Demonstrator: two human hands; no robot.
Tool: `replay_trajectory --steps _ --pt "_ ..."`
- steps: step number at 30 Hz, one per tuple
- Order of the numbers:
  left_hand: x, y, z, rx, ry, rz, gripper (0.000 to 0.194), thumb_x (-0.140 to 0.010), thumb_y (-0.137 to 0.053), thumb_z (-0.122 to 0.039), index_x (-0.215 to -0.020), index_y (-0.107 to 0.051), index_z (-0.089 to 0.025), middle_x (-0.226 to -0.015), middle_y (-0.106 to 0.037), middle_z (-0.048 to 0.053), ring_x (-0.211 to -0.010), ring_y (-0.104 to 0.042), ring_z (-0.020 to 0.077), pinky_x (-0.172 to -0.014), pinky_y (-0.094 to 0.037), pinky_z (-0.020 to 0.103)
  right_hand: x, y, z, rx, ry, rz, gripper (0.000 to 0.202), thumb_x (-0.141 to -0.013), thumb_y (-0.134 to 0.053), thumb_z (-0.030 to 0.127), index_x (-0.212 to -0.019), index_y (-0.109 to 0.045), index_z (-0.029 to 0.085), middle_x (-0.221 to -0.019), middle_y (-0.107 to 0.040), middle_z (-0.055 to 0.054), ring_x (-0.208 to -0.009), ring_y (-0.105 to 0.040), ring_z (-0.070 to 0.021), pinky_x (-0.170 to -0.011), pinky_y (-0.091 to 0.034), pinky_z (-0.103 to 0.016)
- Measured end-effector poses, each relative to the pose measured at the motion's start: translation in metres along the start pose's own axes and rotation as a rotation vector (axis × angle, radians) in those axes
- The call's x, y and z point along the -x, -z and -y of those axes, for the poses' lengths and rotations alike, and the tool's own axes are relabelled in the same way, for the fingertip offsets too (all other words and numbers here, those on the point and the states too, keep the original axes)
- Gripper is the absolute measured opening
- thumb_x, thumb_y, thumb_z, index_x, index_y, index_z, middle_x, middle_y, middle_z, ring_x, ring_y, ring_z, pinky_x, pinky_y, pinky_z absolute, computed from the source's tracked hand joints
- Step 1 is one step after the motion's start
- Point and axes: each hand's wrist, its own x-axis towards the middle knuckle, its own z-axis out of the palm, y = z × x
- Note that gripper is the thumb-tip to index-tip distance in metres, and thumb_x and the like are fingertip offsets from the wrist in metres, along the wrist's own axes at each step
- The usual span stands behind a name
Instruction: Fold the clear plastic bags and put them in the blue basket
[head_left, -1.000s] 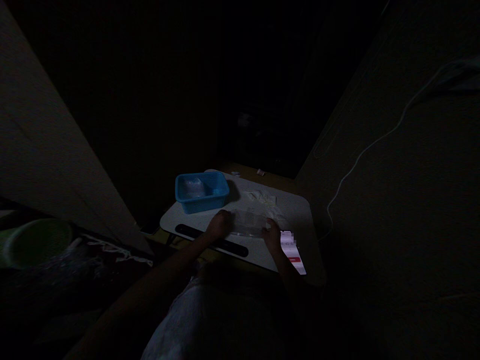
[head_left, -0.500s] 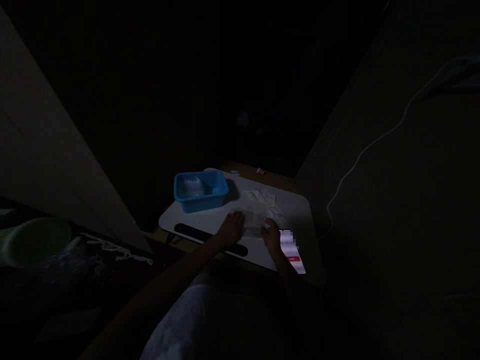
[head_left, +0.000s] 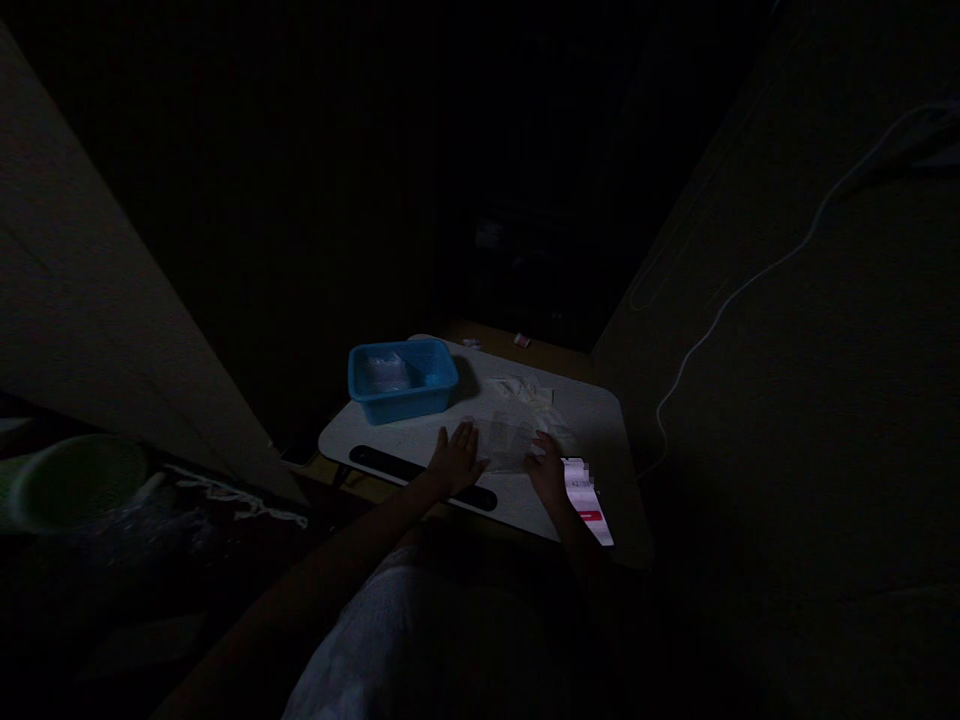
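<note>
A clear plastic bag (head_left: 504, 442) lies flat on the small white table (head_left: 600, 420) between my hands. My left hand (head_left: 456, 462) rests at the bag's left edge, palm down with its fingers spread. At the bag's right side my right hand (head_left: 546, 470) has its fingers bent and apart, touching the plastic. Crumpled pale wrappers (head_left: 525, 390) lie just beyond the bag. A blue basket (head_left: 405, 405) with a clear plastic packet (head_left: 388, 372) inside stands at the table's left. The room is very dark, so fine detail is lost.
A lit phone (head_left: 591, 505) lies by my right wrist. A dark slot (head_left: 386, 463) runs along the table's near edge. Small packets (head_left: 522, 341) lie behind the table. A green basket (head_left: 82, 482) is at the far left, and a white cable (head_left: 739, 290) hangs at the right.
My left hand has shifted slightly left and down, its fingers now spread wider. My right hand's fingers have opened a little. More of the bag shows between them.
</note>
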Motion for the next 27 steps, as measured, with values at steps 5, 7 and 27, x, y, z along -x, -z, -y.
replay_trajectory --steps 5,7,27 --pt "0.000 0.000 0.000 0.012 0.003 0.010 0.064 -0.085 -0.018 -0.048 -0.132 -0.025 -0.005 -0.139 -0.019 0.018 -0.129 -0.014 0.0273 -0.099 -0.013 0.054 0.001 0.006 -0.002 -0.012 -0.017 0.058 0.056 -0.059 -0.047 0.013 -0.114 -0.041 0.020 -0.106 -0.054 -0.009 -0.066 -0.056 -0.0135 -0.056 -0.047 -0.026" --pt "-0.001 -0.002 0.001 0.009 -0.001 0.005 0.064 -0.085 -0.017 -0.048 -0.132 -0.025 -0.005 -0.139 -0.020 0.018 -0.129 -0.014 0.0278 -0.098 -0.013 0.054 0.002 0.007 -0.005 0.003 -0.022 0.063 0.059 -0.058 -0.047 0.011 -0.116 -0.040 0.021 -0.104 -0.054 -0.007 -0.066 -0.056 -0.0132 -0.057 -0.047 -0.027" --pt "0.000 0.004 -0.001 0.004 -0.002 0.013 0.062 -0.085 -0.019 -0.047 -0.132 -0.025 -0.007 -0.138 -0.022 0.018 -0.128 -0.015 0.0289 -0.097 -0.014 0.055 0.001 0.024 0.004 0.272 0.080 0.143 0.059 -0.059 -0.038 0.009 -0.117 -0.043 0.019 -0.107 -0.057 -0.008 -0.072 -0.057 -0.0157 -0.069 -0.048 -0.033"
